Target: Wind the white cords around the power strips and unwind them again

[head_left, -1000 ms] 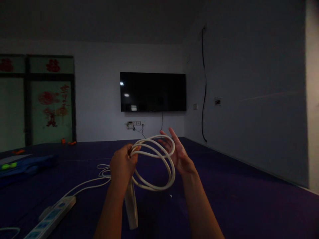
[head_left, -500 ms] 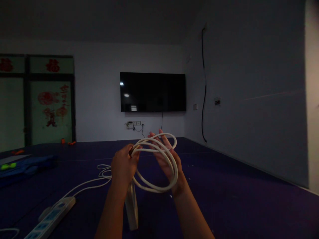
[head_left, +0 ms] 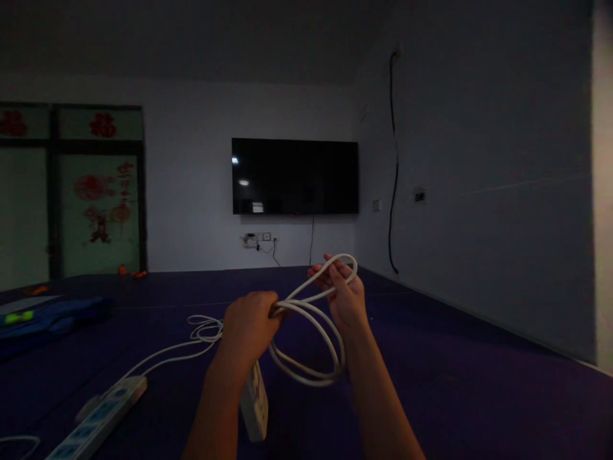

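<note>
A white power cord (head_left: 335, 348) is gathered in loops between my hands. My left hand (head_left: 251, 322) is closed around the bunched part of the loops. One loop rises to the right, where my right hand (head_left: 342, 291) holds it, thumb against the cord and the other fingers partly extended. Below my left hand a white power strip (head_left: 256, 406) hangs tilted, its upper end hidden by my wrist. The cord loops hang over the dark purple surface (head_left: 454, 358).
At lower left lies a second power strip (head_left: 103, 415) with blue-tinted sockets, its white cord (head_left: 167, 364) running toward my left hand. Blue cloth (head_left: 62, 316) with a bright green item lies farther left. A television (head_left: 294, 177) hangs on the far wall.
My right hand has moved right and closed onto one loop, drawing it away from the others. The remaining loops have dropped lower, and my left hand has shifted slightly right.
</note>
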`<state>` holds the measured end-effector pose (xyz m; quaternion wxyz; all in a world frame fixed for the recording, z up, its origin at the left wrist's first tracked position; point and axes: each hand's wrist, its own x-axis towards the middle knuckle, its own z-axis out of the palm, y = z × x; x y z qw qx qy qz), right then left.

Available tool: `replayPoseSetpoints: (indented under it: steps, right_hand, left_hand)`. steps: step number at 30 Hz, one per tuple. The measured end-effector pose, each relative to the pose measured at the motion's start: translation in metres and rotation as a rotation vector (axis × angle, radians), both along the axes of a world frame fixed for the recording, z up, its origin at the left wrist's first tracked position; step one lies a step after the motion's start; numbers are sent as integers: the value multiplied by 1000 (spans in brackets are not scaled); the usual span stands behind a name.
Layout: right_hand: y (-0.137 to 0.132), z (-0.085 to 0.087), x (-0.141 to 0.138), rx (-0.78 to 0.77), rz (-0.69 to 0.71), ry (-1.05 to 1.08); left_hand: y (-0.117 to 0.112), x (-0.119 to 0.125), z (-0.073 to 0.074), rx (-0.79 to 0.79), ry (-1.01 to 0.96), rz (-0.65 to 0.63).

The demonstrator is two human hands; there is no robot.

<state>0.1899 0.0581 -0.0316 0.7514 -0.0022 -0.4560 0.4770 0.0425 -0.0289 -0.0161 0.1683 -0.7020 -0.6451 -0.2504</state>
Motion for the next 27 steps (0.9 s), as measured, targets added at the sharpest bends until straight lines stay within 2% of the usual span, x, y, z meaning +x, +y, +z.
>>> replayPoseSetpoints:
  steps: [3, 8, 14, 18, 23, 27]
  right_hand:
    - [0, 0, 7, 53, -64, -78]
    - [-15, 8, 14, 197, -182, -305]
    - [-58, 22, 10, 408, -224, -516]
    - [-83, 21, 14, 431, -287, -694]
    - [-82, 21, 16, 499, -334, -789]
    - [-76, 24, 8, 590, -424, -766]
  left_hand:
    - [4, 3, -5, 0, 60, 31]
    - [4, 5, -6, 18, 37, 120]
    - [-3, 16, 1, -10, -54, 238]
    - [-2, 17, 2, -3, -112, 282]
    - [-4, 10, 2, 20, -141, 294]
    - [-4, 3, 2, 57, -205, 226]
